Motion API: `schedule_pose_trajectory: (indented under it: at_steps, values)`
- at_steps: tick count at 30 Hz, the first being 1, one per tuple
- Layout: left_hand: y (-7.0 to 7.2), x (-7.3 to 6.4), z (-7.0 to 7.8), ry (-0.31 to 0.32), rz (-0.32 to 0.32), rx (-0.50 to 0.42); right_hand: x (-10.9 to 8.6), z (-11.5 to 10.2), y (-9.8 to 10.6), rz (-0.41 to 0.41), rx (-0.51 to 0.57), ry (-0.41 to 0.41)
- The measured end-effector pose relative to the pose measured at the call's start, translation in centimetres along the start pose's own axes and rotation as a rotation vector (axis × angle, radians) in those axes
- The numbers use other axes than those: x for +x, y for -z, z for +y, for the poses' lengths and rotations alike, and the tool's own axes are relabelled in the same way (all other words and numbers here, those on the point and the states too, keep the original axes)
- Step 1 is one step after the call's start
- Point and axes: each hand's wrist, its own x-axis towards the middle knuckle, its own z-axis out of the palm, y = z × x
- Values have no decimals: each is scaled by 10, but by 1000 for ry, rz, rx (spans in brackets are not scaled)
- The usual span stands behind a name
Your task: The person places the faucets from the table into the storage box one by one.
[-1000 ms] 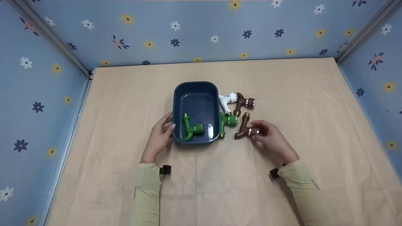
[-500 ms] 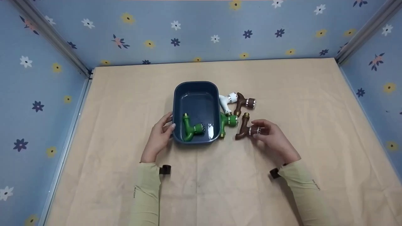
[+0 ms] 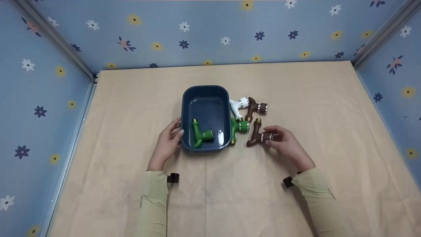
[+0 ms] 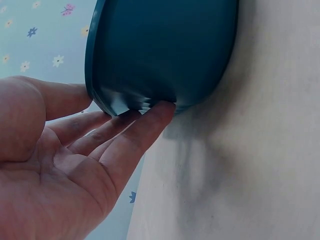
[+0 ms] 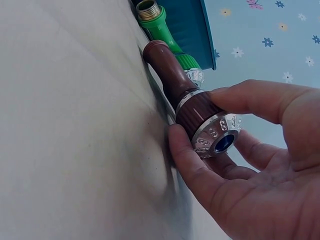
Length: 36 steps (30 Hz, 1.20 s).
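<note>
A dark blue plastic basin (image 3: 207, 92) stands mid-table, holding one green faucet (image 3: 198, 136). My left hand (image 3: 166, 144) touches the basin's left side. In the left wrist view its fingers (image 4: 142, 127) lie fairly straight against the outer wall, with the thumb by the rim. My right hand (image 3: 287, 144) pinches the knob of a brown faucet (image 3: 255, 135). The right wrist view shows thumb and fingers around the ribbed knob (image 5: 197, 115), whose silver end faces the palm. That faucet lies on or close above the tablecloth; I cannot tell which.
Beside the basin's right wall lie a white faucet (image 3: 235, 107), a second brown faucet (image 3: 251, 108) and another green faucet (image 3: 234, 128). A beige cloth (image 3: 210, 197) covers the table. Blue flowered panels (image 3: 220, 29) enclose its back and sides.
My right hand has shifted very slightly right, together with the brown faucet. The left hand and the basin stay where they were.
</note>
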Motion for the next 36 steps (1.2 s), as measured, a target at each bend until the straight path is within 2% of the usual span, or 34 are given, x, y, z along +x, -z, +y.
schedule_pose_trajectory:
  at_steps: [5, 9, 12, 16, 22, 26, 30, 36]
  values:
    - [0, -7, 19, 5, -13, -2, 0, -1, -1, 5, 17, -15]
    - [-1, -13, 30, -3, -20, 4, -7, -18, -3, 10, 25, -27]
    - [-1, -8, 17, -8, -11, 0, -12, -30, -3, 18, 29, -36]
    - [-1, 0, -1, -10, 7, -1, -13, -32, -3, 35, 46, -44]
    - [-1, 0, -1, -18, 14, -5, -12, -27, -1, 40, 77, -39]
    - [-1, 0, -1, -22, 10, -3, -7, -13, 2, 41, 109, -43]
    - [0, -1, -1, -29, 4, -12, -5, -2, 4, 46, 102, -42]
    - [1, -2, 2, -25, -3, -24, -7, 1, 7, 55, 96, -45]
